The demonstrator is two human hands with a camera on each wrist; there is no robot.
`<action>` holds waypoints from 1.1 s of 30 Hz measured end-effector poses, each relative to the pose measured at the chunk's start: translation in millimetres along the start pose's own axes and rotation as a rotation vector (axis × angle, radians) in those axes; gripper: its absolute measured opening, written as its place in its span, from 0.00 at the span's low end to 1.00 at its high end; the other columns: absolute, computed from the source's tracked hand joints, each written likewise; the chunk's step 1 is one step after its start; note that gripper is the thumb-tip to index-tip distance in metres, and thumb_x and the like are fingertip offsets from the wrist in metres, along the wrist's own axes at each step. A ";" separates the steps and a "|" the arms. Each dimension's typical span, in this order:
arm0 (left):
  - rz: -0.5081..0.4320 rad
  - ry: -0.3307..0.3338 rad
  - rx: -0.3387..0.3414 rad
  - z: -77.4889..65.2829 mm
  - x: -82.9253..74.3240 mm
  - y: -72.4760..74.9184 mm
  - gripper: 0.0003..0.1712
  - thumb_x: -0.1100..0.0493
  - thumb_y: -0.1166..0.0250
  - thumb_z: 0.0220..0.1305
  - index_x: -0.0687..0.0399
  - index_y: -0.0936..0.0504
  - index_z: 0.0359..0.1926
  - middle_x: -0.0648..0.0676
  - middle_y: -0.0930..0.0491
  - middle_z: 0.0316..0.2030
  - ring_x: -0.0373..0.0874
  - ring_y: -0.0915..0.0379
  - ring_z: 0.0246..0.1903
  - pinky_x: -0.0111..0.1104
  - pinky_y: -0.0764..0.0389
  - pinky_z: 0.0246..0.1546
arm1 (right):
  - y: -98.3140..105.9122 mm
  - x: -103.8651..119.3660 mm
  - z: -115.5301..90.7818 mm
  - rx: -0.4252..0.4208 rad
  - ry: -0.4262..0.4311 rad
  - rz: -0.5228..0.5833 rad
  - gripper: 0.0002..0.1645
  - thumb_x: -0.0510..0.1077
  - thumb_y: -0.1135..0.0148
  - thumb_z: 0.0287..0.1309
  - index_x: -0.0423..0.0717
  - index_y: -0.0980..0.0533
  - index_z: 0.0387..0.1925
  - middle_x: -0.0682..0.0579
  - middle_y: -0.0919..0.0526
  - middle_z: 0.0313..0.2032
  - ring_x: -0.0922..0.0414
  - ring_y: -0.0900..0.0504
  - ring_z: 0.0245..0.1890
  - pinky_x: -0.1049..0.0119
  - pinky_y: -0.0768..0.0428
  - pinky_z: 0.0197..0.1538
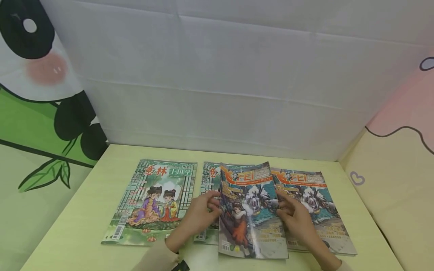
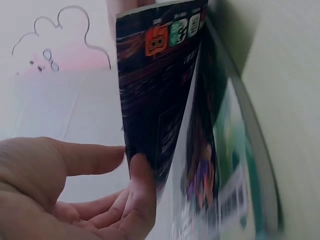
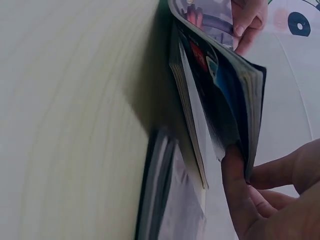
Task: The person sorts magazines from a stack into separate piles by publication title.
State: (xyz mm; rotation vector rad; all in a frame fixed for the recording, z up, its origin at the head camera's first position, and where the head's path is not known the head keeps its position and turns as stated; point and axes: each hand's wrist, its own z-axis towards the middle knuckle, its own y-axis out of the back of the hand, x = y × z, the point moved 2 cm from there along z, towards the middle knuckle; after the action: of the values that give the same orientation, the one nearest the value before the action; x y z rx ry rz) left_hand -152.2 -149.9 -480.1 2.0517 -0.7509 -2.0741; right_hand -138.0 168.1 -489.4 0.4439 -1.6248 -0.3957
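Between both hands a magazine (image 1: 252, 214) with an armoured beast and a figure in red on its cover is held up off the table. My left hand (image 1: 201, 212) pinches its left edge, thumb on one face and fingers on the other in the left wrist view. On the opposite edge, my right hand (image 3: 280, 200) pinches it the same way. Below it lies a green magazine (image 1: 211, 184), mostly covered. To the right rests a second beast-cover magazine (image 1: 333, 226), partly behind my right hand. A green magazine (image 1: 156, 203) with two cartoon children lies at the left.
The pale yellow table (image 1: 71, 226) meets a white cloth wall (image 1: 217, 82) at the back. Cartoon-printed panels stand at the left (image 1: 30, 120) and the right (image 1: 403, 173).
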 end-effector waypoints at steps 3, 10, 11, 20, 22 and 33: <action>-0.055 -0.024 0.035 -1.0 -5.1 -8.3 0.31 0.67 0.25 0.67 0.71 0.20 0.69 0.59 0.10 0.48 0.42 0.15 0.40 0.28 0.15 0.39 | 12.5 -5.2 -3.2 -0.006 -0.008 0.001 0.40 0.24 0.34 0.71 0.43 0.28 0.80 0.37 0.14 0.55 0.45 0.09 0.51 0.67 0.15 0.36; -0.165 -0.030 0.095 1.9 -15.0 -27.2 0.34 0.61 0.25 0.70 0.66 0.22 0.74 0.62 0.12 0.55 0.53 0.12 0.49 0.42 0.09 0.49 | 45.1 -18.0 -6.2 -0.018 0.029 -0.020 0.39 0.25 0.35 0.73 0.41 0.31 0.82 0.34 0.15 0.56 0.58 0.11 0.42 0.66 0.17 0.31; -0.178 -0.027 0.107 3.4 -16.2 -30.5 0.34 0.61 0.25 0.71 0.65 0.22 0.74 0.62 0.12 0.56 0.53 0.12 0.50 0.42 0.09 0.50 | 50.1 -20.6 -6.5 -0.022 0.034 -0.024 0.39 0.26 0.36 0.74 0.40 0.31 0.82 0.35 0.16 0.55 0.61 0.13 0.41 0.67 0.17 0.32; -0.410 0.002 0.198 20.2 -26.4 -69.8 0.37 0.65 0.26 0.72 0.58 0.26 0.79 0.60 0.16 0.64 0.44 0.15 0.50 0.37 0.11 0.48 | 103.2 -54.7 -6.3 -0.084 0.137 -0.048 0.36 0.32 0.35 0.78 0.37 0.33 0.81 0.66 0.14 0.48 0.71 0.15 0.46 0.71 0.14 0.40; -0.447 0.002 0.215 24.6 -29.5 -79.4 0.37 0.66 0.26 0.72 0.58 0.26 0.79 0.61 0.17 0.65 0.45 0.16 0.51 0.38 0.11 0.50 | 114.3 -61.7 -6.2 -0.091 0.134 -0.070 0.36 0.33 0.35 0.79 0.39 0.33 0.82 0.71 0.15 0.48 0.72 0.15 0.47 0.71 0.13 0.41; -0.554 0.036 0.319 35.1 -44.8 -125.2 0.37 0.64 0.26 0.73 0.57 0.26 0.80 0.56 0.19 0.70 0.44 0.17 0.58 0.41 0.13 0.60 | 154.7 -101.7 -8.9 -0.082 0.127 -0.037 0.37 0.32 0.41 0.82 0.51 0.33 0.85 0.71 0.14 0.46 0.69 0.15 0.42 0.68 0.13 0.36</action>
State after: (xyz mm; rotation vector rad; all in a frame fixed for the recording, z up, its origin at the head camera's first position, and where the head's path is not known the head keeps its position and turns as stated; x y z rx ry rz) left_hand -151.8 -13.2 -495.2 2.7188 -0.5831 -2.2889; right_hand -129.1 353.1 -498.2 0.4286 -1.4731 -0.4516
